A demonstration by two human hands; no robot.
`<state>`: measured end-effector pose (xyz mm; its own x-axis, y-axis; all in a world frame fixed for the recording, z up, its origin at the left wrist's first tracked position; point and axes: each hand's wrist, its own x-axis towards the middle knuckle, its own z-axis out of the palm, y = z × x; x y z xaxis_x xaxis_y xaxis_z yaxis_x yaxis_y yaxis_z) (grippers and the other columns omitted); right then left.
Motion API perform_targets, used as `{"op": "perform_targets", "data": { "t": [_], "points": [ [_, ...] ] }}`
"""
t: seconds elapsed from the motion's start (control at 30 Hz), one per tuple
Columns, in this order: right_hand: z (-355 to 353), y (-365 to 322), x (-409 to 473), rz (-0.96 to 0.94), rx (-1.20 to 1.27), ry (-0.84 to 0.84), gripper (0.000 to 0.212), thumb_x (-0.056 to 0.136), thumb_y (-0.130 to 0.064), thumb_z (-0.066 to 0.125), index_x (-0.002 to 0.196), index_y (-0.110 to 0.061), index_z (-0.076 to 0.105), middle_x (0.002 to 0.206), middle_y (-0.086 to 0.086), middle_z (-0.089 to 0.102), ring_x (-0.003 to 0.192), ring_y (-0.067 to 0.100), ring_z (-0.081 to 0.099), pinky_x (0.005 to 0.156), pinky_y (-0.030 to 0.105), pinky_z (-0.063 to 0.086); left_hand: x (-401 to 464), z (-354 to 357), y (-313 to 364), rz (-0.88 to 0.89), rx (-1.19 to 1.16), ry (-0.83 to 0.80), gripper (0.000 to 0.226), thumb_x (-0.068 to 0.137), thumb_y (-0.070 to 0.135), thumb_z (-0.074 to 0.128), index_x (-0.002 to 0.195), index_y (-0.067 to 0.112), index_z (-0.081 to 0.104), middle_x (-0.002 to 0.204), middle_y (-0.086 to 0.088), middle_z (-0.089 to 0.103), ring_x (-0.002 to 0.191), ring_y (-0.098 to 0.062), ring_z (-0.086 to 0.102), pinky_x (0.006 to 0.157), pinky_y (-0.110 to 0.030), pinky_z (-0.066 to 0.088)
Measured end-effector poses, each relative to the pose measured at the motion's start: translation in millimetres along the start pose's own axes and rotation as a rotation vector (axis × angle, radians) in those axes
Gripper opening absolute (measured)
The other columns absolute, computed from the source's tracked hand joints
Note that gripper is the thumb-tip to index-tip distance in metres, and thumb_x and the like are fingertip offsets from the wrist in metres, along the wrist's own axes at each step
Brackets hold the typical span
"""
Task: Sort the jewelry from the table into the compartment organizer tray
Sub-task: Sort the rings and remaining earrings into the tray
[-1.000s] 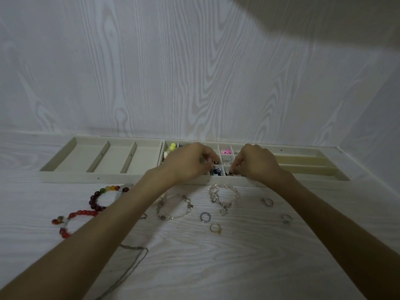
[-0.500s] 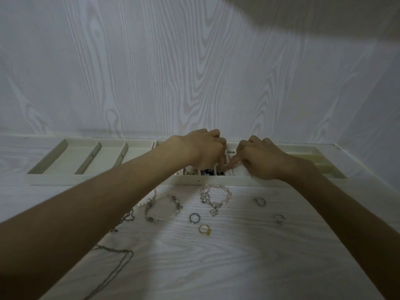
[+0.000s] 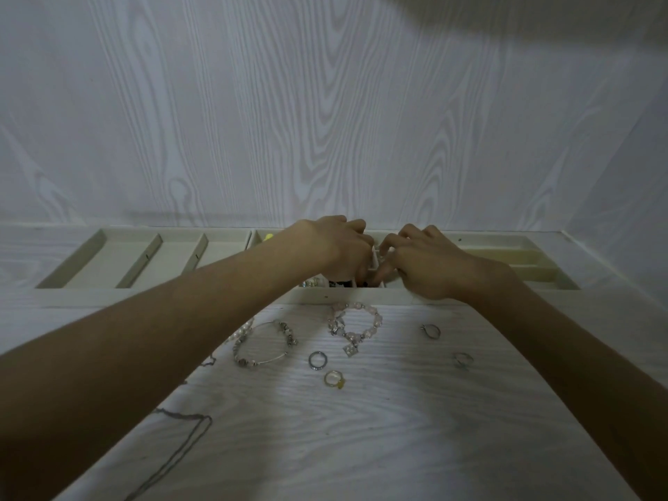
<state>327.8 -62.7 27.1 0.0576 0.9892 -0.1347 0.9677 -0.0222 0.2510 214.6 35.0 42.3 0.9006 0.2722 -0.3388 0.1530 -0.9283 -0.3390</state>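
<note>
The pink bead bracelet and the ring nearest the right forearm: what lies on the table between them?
Nothing: in the head view, the table is bare between the pink bead bracelet and that ring.

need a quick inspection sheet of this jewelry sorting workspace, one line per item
surface: pale wood-grain table, dimly lit.
job's things: organizer tray at the wall, its left compartments bare; small items in the middle cells. On the table: pink bead bracelet, charm bracelet, four rings including a grey ring, thin chain.
clutter: nothing seen.
hands: left hand and right hand both over the tray's middle cells, fingers curled; what they hold is hidden.
cables: nothing seen.
surroundings: wood-grain wall behind.
</note>
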Motion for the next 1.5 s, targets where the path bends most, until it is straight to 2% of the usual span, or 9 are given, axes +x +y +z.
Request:
{"op": "perform_targets", "data": {
  "t": [0.2,0.4,0.57,0.77,1.03,1.17,1.27,1.37,1.5],
  "points": [
    [2.1,-0.2,1.2,0.002,0.002,0.022,0.053,0.094,-0.010,0.041,0.125,-0.051,0.052,0.134,-0.005,0.044,0.120,0.019,0.035,0.095,0.034,0.027,2.6,1.3,-1.9,-0.005,0.014,0.001,0.032,0.098,0.028,0.042,0.123,0.038,0.059,0.128,0.009,0.046,0.117,-0.016,0.032,0.086,-0.026,0.030],
    [0.4,1.5,0.7,0.012,0.017,0.040,0.054,0.092,-0.008,0.041,0.125,-0.049,0.053,0.135,-0.005,0.044,0.120,0.019,0.035,0.092,0.033,0.026,3.7,0.6,-3.8,-0.009,-0.062,0.031,0.031,0.097,0.028,0.044,0.121,0.038,0.061,0.130,0.009,0.045,0.119,-0.018,0.034,0.097,-0.032,0.037],
    [-8.3,11.3,-10.8,0.046,0.090,0.131,0.059,0.090,0.000,0.042,0.119,-0.049,0.057,0.135,-0.007,0.044,0.119,0.016,0.036,0.085,0.029,0.022,-2.3,-5.6,-21.5,-0.088,-0.201,0.153,0.041,0.088,0.009,0.051,0.105,0.042,0.069,0.130,0.003,0.047,0.116,-0.022,0.046,0.093,-0.036,0.044],
    [-3.3,-1.4,-7.6,-0.009,0.095,0.045,0.057,0.091,-0.003,0.041,0.122,-0.048,0.055,0.138,-0.005,0.042,0.122,0.018,0.034,0.093,0.034,0.026,-5.6,-7.2,-32.8,-0.153,-0.247,0.226,0.035,0.088,0.014,0.050,0.101,0.040,0.070,0.125,0.002,0.049,0.112,-0.026,0.048,0.091,-0.042,0.046],
    [-1.3,-1.7,-2.0,-0.010,0.126,0.036,0.057,0.092,-0.003,0.038,0.122,-0.048,0.056,0.138,-0.005,0.043,0.120,0.018,0.036,0.091,0.033,0.026,-12.1,-6.5,-29.8,-0.144,-0.263,0.201,0.033,0.091,0.017,0.048,0.104,0.039,0.069,0.128,0.001,0.048,0.115,-0.025,0.048,0.091,-0.039,0.046],
    [-16.6,8.1,-26.9,0.021,0.331,0.202,0.031,0.096,-0.021,0.048,0.115,-0.041,0.063,0.125,-0.006,0.052,0.110,0.014,0.047,0.091,0.032,0.033,-38.3,-14.8,-25.1,-0.148,-0.336,0.271,0.033,0.092,0.018,0.049,0.111,0.038,0.065,0.131,0.002,0.052,0.118,-0.022,0.048,0.096,-0.040,0.044],
    [-16.0,0.2,-60.1,0.027,0.522,0.260,0.022,0.092,-0.026,0.056,0.109,-0.037,0.064,0.109,-0.014,0.056,0.098,0.004,0.050,0.086,0.026,0.039,-72.4,-7.4,-12.9,-0.139,-0.438,0.282,0.027,0.096,0.027,0.049,0.116,0.036,0.063,0.128,0.011,0.057,0.116,-0.013,0.053,0.099,-0.035,0.042],
    [1.1,-29.3,-86.7,-0.026,0.545,0.282,0.022,0.087,-0.029,0.063,0.108,-0.038,0.064,0.105,-0.019,0.061,0.094,0.000,0.051,0.079,0.020,0.039,-101.2,16.5,6.0,-0.100,-0.537,0.215,0.028,0.093,0.025,0.053,0.116,0.038,0.064,0.120,0.017,0.060,0.099,-0.001,0.053,0.087,-0.023,0.041],
    [26.7,-69.6,-94.9,-0.075,0.568,0.265,0.030,0.087,-0.032,0.064,0.118,-0.034,0.062,0.116,-0.013,0.060,0.107,0.005,0.049,0.092,0.022,0.039,-115.6,52.4,25.6,-0.115,-0.617,0.181,0.031,0.092,0.025,0.056,0.118,0.040,0.061,0.121,0.018,0.058,0.098,0.000,0.053,0.077,-0.021,0.037]
  ]
}}
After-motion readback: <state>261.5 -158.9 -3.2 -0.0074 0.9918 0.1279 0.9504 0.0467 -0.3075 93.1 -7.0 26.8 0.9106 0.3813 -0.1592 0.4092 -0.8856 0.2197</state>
